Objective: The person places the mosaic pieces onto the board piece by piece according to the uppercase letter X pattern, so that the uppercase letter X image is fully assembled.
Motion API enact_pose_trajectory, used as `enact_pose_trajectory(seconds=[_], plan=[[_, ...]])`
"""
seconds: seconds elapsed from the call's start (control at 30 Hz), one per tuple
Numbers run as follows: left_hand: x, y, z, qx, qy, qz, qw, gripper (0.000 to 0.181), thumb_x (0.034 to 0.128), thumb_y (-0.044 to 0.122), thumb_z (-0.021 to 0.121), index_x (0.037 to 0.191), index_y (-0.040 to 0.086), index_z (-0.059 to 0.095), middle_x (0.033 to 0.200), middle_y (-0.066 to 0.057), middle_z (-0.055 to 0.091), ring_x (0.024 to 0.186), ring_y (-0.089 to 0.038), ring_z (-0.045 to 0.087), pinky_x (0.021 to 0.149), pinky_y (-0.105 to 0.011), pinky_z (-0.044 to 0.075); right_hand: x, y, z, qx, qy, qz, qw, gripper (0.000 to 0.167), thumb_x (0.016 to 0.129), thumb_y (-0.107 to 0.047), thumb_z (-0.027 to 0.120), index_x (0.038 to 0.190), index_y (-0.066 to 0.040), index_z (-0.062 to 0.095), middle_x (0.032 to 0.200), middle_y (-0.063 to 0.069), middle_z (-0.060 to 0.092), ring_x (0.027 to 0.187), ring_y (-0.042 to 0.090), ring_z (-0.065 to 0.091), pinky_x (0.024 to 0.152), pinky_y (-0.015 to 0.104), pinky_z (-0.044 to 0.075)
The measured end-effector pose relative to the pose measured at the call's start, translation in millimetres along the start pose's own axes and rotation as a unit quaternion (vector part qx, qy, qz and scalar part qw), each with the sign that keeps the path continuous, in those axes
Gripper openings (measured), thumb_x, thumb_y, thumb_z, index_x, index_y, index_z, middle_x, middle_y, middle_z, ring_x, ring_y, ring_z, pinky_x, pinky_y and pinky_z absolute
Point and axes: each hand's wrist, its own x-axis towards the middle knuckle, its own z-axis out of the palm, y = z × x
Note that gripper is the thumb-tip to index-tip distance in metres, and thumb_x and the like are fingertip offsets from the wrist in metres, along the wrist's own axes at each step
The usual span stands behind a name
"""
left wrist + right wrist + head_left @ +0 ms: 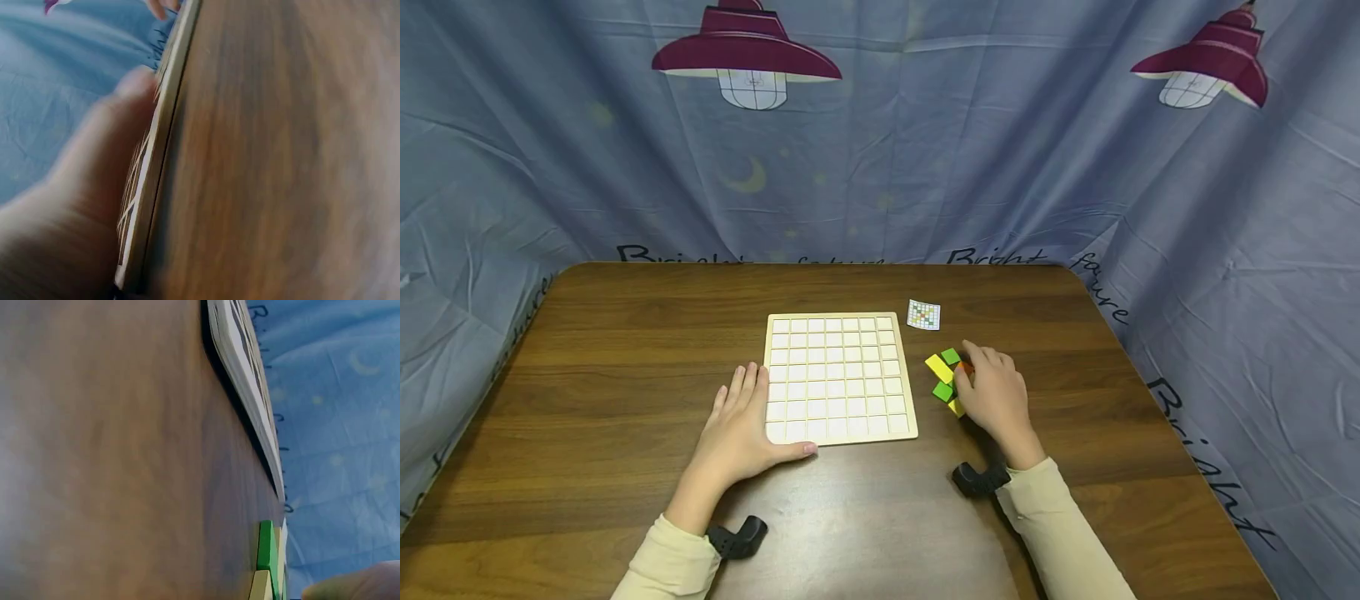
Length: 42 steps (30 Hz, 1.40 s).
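A square light wooden board (835,379) with a grid of white cells lies mid-table. My left hand (737,437) rests at its lower left corner, fingers straight along the left edge and thumb along the front edge. Right of the board, my right hand (996,396) hovers over a small group of blocks, thumb and forefinger apart around an orange block (965,367). Beside it lie a yellow block (939,367), a green block (943,391) and several more, some partly hidden by the hand. In the right wrist view, the thumb (356,584) stands apart from a green block (267,553).
A small printed card with a coloured grid pattern (923,315) lies beyond the blocks, near the board's far right corner. The brown wooden table (647,333) ends at a blue curtain (865,167) behind and at the sides. Each wrist wears a black camera band.
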Motion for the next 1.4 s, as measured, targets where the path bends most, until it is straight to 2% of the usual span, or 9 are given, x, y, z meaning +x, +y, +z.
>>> enact_pose_trajectory(seconds=[0.13, 0.37, 0.57, 0.73, 0.93, 1.13, 1.3, 1.4], plan=[[-0.2, -6.6, 8.2, -0.019, 0.000, 0.009, 0.9998, 0.142, 0.0620, 0.084, 0.069, 0.156, -0.006, 0.013, 0.164, -0.026, 0.012, 0.154, -0.040, 0.008, 0.125, -0.059, 0.011, 11.3, 0.7, 1.9, -0.002, -0.032, 0.010, 0.9994, 0.046, 0.099, -0.031, 0.054, 0.138, -0.008, 0.058, 0.133, 0.020, 0.060, 0.125, 0.046, 0.049, 0.094, 0.064, 0.046], [2.9, -11.2, 15.6, -0.012, 0.026, 0.022, 0.9993, 0.141, 0.0623, 0.085, 0.068, 0.157, -0.005, 0.014, 0.165, -0.022, 0.015, 0.154, -0.037, 0.012, 0.126, -0.054, 0.012, 26.7, -1.0, 7.8, -0.013, -0.023, 0.006, 0.9996, 0.039, 0.097, -0.031, 0.062, 0.124, -0.005, 0.068, 0.121, 0.018, 0.064, 0.111, 0.043, 0.055, 0.083, 0.056, 0.050], [4.1, -13.8, 17.2, -0.008, 0.039, 0.033, 0.9987, 0.139, 0.0617, 0.085, 0.068, 0.156, -0.005, 0.018, 0.164, -0.022, 0.018, 0.154, -0.037, 0.016, 0.125, -0.054, 0.015, 32.4, 3.6, 10.8, 0.045, -0.031, 0.025, 0.9982, 0.033, 0.096, -0.028, 0.064, 0.121, -0.006, 0.070, 0.119, 0.016, 0.064, 0.109, 0.039, 0.053, 0.082, 0.050, 0.048], [4.6, -16.4, 17.6, -0.005, 0.040, 0.038, 0.9984, 0.138, 0.0620, 0.085, 0.068, 0.156, -0.003, 0.020, 0.164, -0.020, 0.021, 0.154, -0.036, 0.016, 0.125, -0.053, 0.015, 37.2, 5.8, 10.4, 0.088, -0.046, 0.032, 0.9945, 0.027, 0.096, -0.023, 0.065, 0.117, -0.007, 0.067, 0.109, 0.013, 0.063, 0.104, 0.034, 0.048, 0.081, 0.044, 0.043], [4.2, -18.3, 15.6, -0.002, 0.035, 0.040, 0.9986, 0.137, 0.0626, 0.087, 0.065, 0.157, -0.002, 0.020, 0.164, -0.019, 0.020, 0.154, -0.035, 0.016, 0.126, -0.051, 0.015, 43.5, 2.4, 8.8, 0.117, -0.033, 0.033, 0.9920, 0.016, 0.095, -0.020, 0.066, 0.110, -0.013, 0.065, 0.097, 0.007, 0.065, 0.095, 0.028, 0.052, 0.077, 0.039, 0.039], [3.7, -19.0, 17.6, 0.002, 0.036, 0.043, 0.9984, 0.136, 0.0631, 0.088, 0.064, 0.157, -0.001, 0.020, 0.164, -0.018, 0.020, 0.154, -0.034, 0.017, 0.126, -0.050, 0.015, 53.2, -8.0, 8.3, 0.133, -0.021, 0.027, 0.9905, 0.014, 0.097, -0.021, 0.064, 0.108, -0.014, 0.065, 0.093, 0.005, 0.064, 0.089, 0.026, 0.052, 0.076, 0.038, 0.037], [2.9, -18.8, 19.2, 0.003, 0.039, 0.040, 0.9984, 0.136, 0.0627, 0.090, 0.062, 0.157, 0.000, 0.020, 0.165, -0.017, 0.020, 0.154, -0.032, 0.017, 0.126, -0.049, 0.015, 67.8, -26.4, 13.0, 0.167, -0.045, 0.001, 0.9850, 0.013, 0.097, -0.016, 0.064, 0.109, -0.011, 0.064, 0.092, 0.006, 0.062, 0.082, 0.024, 0.054, 0.072, 0.034, 0.042], [2.5, -18.7, 19.1, 0.002, 0.038, 0.039, 0.9985, 0.136, 0.0629, 0.090, 0.061, 0.157, 0.000, 0.020, 0.165, -0.016, 0.019, 0.155, -0.032, 0.016, 0.127, -0.048, 0.014, 76.6, -42.0, 19.2, 0.193, -0.060, -0.014, 0.9792, 0.013, 0.097, -0.014, 0.064, 0.109, -0.010, 0.064, 0.095, 0.006, 0.063, 0.086, 0.023, 0.058, 0.075, 0.034, 0.047]])
